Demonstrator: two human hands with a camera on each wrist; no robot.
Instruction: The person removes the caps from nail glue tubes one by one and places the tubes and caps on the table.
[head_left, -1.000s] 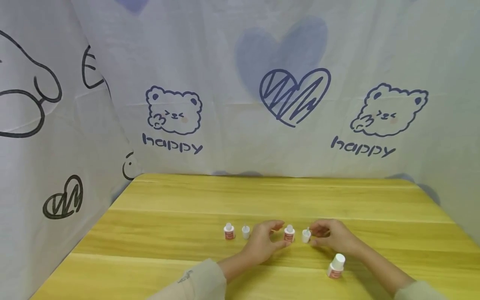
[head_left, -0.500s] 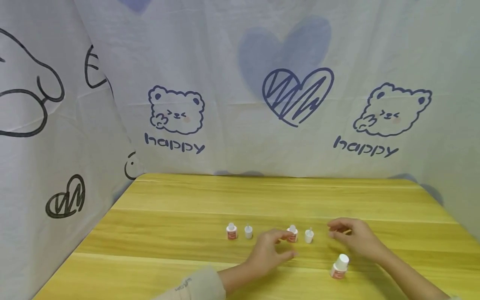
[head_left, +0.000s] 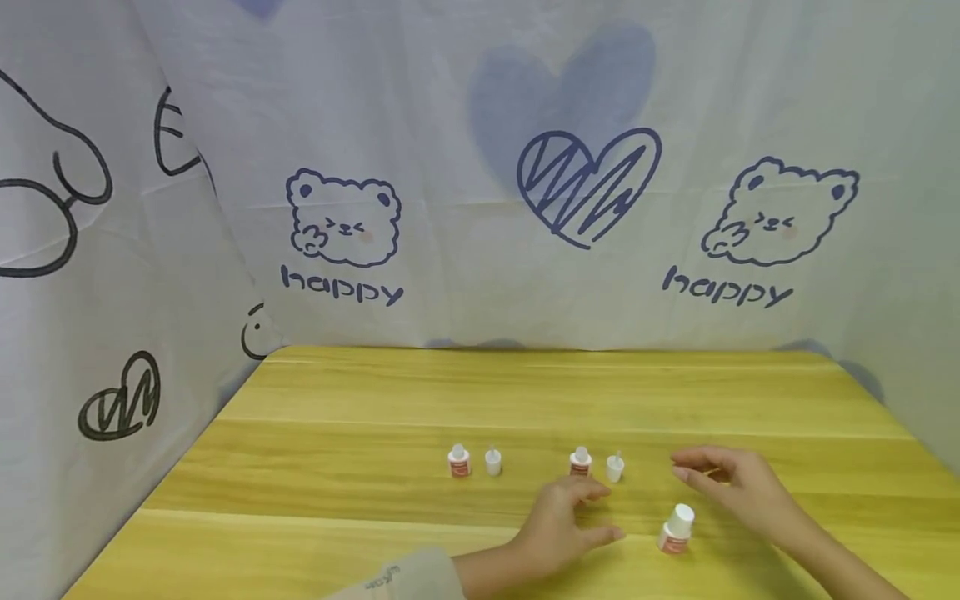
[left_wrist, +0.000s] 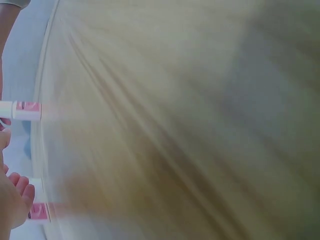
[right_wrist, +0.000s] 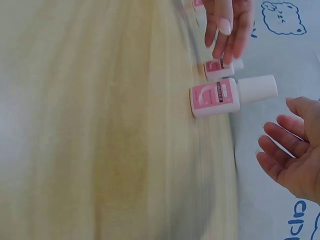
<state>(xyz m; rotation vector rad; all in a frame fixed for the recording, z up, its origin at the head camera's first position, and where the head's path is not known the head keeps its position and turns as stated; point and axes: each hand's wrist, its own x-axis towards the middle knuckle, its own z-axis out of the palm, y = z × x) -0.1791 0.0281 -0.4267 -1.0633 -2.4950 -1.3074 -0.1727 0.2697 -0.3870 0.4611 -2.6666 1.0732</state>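
Near the front right of the table stands a capped white bottle with a pink label, upright. My left hand reaches toward it from the left, thumb and fingers spread, holding nothing. Just behind that hand is an uncapped bottle, its lower part hidden by the fingers. To its right a white cap stands with a thin applicator pointing up. My right hand hovers behind and right of the capped bottle, fingers loosely bent, nothing in them. In the right wrist view the capped bottle lies between both hands, touched by neither.
Further left, another uncapped bottle stands beside a second upturned cap. The wooden table ends at the back against a printed white cloth, which also hangs along the left side.
My left hand has come away from the uncapped bottle, toward the front and right. My right hand has left the cap beside it and moved right. The bottles and caps stay put.
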